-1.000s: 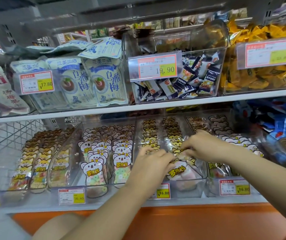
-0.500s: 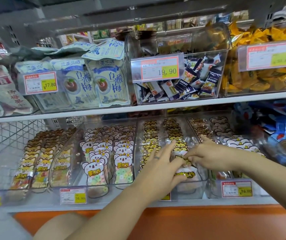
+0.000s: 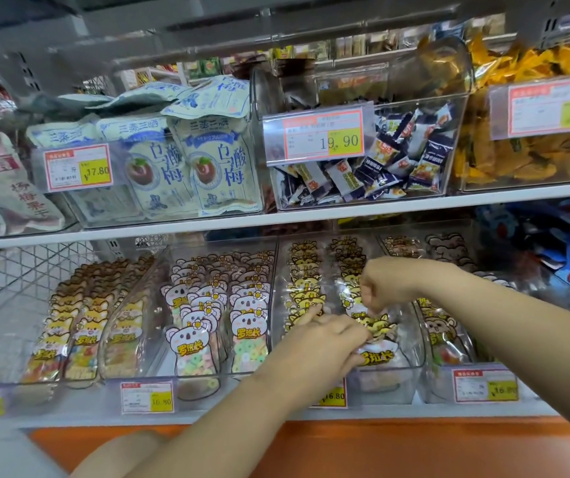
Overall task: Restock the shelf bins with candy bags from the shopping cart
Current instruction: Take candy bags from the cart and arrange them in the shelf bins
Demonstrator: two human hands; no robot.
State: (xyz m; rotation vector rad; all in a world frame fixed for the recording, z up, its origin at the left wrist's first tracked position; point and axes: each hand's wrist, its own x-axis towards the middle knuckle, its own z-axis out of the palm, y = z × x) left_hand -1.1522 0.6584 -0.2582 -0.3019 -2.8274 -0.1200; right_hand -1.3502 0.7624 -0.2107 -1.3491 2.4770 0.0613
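Both hands work inside a clear bin on the lower shelf, filled with rows of yellow tiger-faced candy bags. My left hand lies over the front candy bag, its fingers curled round the bag's top edge. Just behind and above, my right hand is curled, its fingertips pinching the top of the same front bag. The lower part of this bag shows through the bin's front wall.
Neighbouring bins hold koala candy bags to the left, fox bags further left and monkey bags to the right. The upper shelf overhangs close above. Price tags line the front edge. No shopping cart is in view.
My left hand has gone from spread fingers over the bags to curling round the front bag. My right hand has risen slightly and closed tighter above it.
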